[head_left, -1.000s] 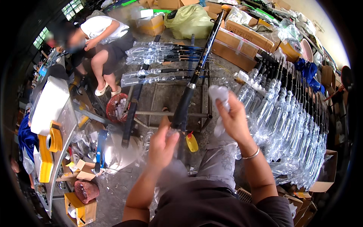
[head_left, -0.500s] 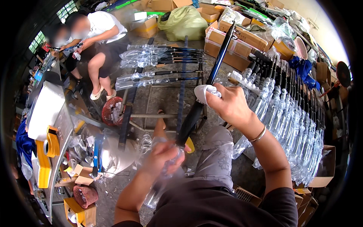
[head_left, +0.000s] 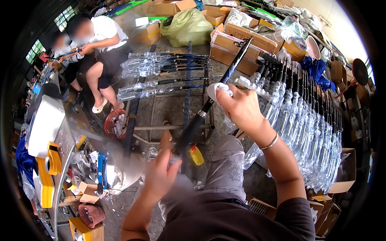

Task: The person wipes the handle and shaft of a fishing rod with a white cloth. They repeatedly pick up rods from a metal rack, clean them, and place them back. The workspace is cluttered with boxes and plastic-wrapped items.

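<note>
A black and blue fishing rod [head_left: 232,72] slants across the middle, its tip away from me and its dark grip towards my body. My right hand [head_left: 243,106], a bracelet on its wrist, is closed around the rod with a white cloth [head_left: 214,91] wrapped at the shaft just above the grip. Lower down, my left hand [head_left: 160,170] closes on the grip's near end; it is somewhat blurred. Clear plastic shows near that hand, but the rod's butt end cannot be made out.
Ahead, several plastic-sleeved rods lie across a metal rack [head_left: 187,90]. More wrapped rods [head_left: 305,132] lean in a row at right. Two people sit at upper left. A red basket [head_left: 115,123], a yellow bottle [head_left: 196,155] and cardboard boxes [head_left: 237,52] stand around.
The rod has slid towards my body through the cloth, so less of it extends past my right hand. My left hand has moved down and left with the grip. The view has shifted slightly.
</note>
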`<state>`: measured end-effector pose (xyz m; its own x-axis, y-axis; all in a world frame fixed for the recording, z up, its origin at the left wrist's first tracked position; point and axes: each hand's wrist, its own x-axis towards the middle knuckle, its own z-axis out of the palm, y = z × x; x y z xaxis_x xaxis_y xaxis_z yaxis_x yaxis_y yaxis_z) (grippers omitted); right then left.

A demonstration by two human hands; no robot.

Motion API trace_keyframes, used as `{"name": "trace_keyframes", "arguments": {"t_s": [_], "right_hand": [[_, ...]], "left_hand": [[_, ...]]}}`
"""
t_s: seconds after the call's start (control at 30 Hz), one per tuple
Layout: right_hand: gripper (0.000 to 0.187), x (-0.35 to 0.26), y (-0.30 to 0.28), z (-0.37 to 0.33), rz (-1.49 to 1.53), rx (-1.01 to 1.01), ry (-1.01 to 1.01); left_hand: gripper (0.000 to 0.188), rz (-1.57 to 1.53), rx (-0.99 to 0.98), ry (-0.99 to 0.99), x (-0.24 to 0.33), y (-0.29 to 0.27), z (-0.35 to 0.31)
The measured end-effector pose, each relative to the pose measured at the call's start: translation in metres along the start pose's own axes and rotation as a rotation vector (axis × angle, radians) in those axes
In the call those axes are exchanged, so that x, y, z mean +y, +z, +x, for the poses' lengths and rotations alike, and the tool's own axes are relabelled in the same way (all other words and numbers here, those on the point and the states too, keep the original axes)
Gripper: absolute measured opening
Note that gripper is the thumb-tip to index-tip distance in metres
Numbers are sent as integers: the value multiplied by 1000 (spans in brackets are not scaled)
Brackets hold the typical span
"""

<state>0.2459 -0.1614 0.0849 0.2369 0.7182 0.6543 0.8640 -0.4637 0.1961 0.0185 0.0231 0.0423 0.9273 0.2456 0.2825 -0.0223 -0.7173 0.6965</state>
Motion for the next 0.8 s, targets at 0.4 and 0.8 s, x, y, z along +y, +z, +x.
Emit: {"name": "trace_keyframes", "arguments": {"t_s": [0.4,0.8], "right_hand": [[35,-9,9,-1,147,17,-75],[37,15,12,8,25,73,25]], "left_hand": [[41,-1075,-416,-526,-24,9,-15],[44,-1204,-504,-567,-35,6,-21]]}}
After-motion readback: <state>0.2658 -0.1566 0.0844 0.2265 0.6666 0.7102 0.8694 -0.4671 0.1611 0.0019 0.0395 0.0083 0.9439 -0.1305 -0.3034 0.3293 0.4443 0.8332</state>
